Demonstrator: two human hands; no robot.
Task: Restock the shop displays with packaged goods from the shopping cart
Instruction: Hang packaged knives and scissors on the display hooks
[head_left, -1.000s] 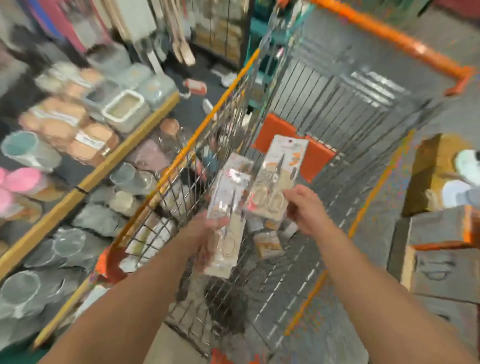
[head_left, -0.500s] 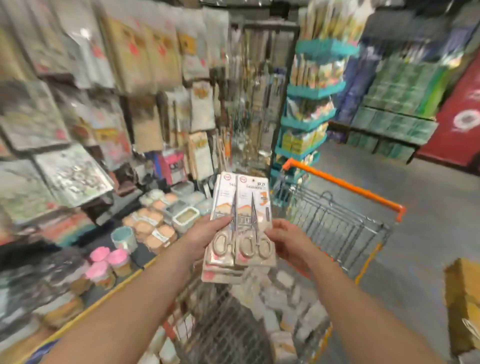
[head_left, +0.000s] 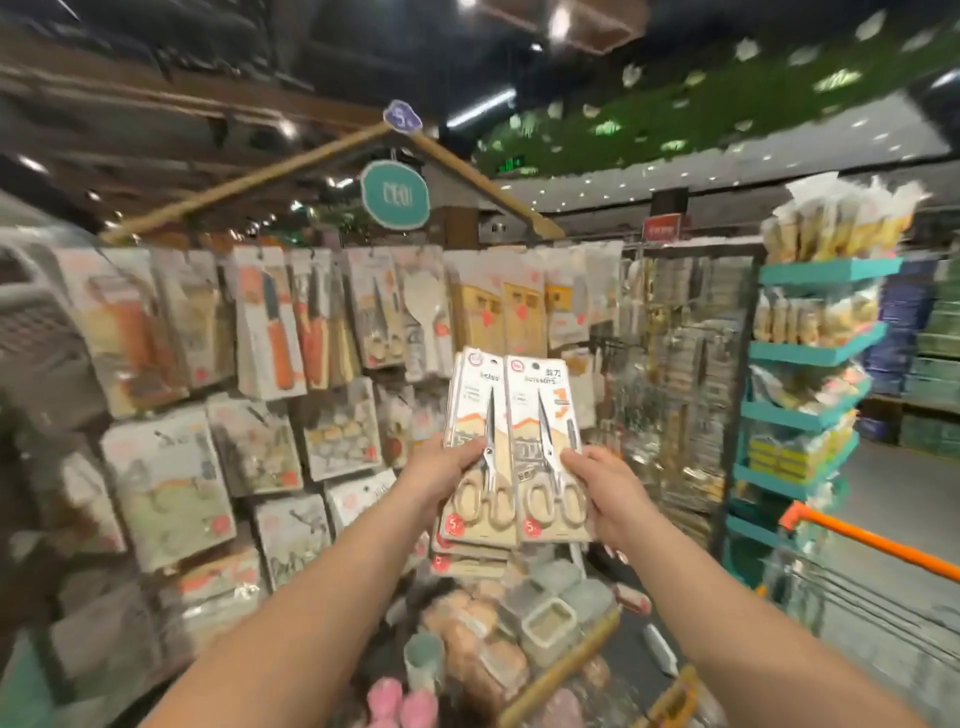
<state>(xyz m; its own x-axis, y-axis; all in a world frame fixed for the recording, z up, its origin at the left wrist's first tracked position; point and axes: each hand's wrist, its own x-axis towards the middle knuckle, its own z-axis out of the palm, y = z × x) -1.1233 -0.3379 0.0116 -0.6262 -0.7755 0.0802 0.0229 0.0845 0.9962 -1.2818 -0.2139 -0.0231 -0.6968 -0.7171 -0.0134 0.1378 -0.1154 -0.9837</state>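
- Scissor packs (head_left: 514, 447): flat rectangular cards under glossy film, each showing steel blades and beige loop handles; fanned side by side, with more cards stacked behind the left one.
- Left hand (head_left: 441, 475): fingers curled round the stack's left edge, thumb across the front.
- Right hand (head_left: 602, 491): pinches the right pack's edge.
- Display wall (head_left: 270, 364): hanging carded utensils, behind the packs.
- Shopping cart (head_left: 862, 540): wire basket with an orange handle, lower right.
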